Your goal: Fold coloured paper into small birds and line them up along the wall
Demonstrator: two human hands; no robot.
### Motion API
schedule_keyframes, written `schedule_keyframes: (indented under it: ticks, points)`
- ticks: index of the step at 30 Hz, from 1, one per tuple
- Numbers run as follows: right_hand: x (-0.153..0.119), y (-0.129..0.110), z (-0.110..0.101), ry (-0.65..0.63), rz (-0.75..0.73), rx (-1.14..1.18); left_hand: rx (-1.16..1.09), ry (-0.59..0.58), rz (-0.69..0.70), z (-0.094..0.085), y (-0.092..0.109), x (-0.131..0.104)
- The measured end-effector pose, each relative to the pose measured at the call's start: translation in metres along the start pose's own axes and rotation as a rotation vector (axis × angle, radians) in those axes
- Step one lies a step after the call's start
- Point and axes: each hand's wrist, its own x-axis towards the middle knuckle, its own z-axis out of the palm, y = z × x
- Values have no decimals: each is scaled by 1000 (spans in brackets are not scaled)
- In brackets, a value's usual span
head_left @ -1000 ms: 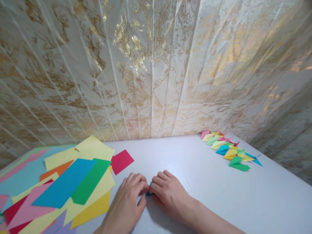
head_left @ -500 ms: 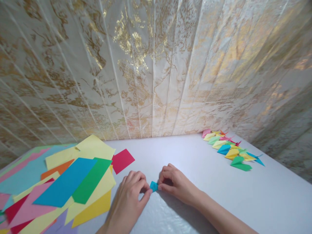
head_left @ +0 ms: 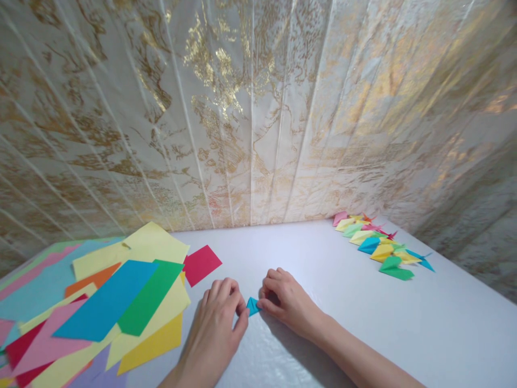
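Observation:
A small folded blue paper (head_left: 252, 306) lies between my two hands at the lower middle, just above the white table (head_left: 307, 253). The thumb and index finger of my left hand (head_left: 220, 318) pinch its left edge. On the other side, my right hand (head_left: 288, 302) grips its right corner between thumb and curled fingers. Fold lines show on the face of the paper. My fingertips cover both of its ends.
Many coloured paper sheets (head_left: 107, 302) overlap on the left, with a red square (head_left: 203, 265) beside them. Several folded paper figures (head_left: 396, 268) stand in rows at the right back. A gold-patterned curtain (head_left: 242, 134) hangs behind the table.
The view has shifted slightly. The blue paper now shows a more triangular shape between my fingers, and my left hand's grip has moved a little along its edge.

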Motion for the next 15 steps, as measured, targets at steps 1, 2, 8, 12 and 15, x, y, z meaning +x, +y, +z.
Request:
schedule_keyframes:
  ticks: [1,2,8,12,15]
  points:
    - [0,0,0,0,1,-8,2,2,-3,1,0,0]
    - [0,-1,1,1,1,-13,4,3,-6,1,0,0]
    - [-1,0,4,33,1,13,-20,-8,-12,2,-1,0]
    - [-3,8,-2,46,8,97,-65,-40,-12,0,-4,-1]
    - [-3,10,-5,44,32,133,-68,-35,-20,0,-6,-2]
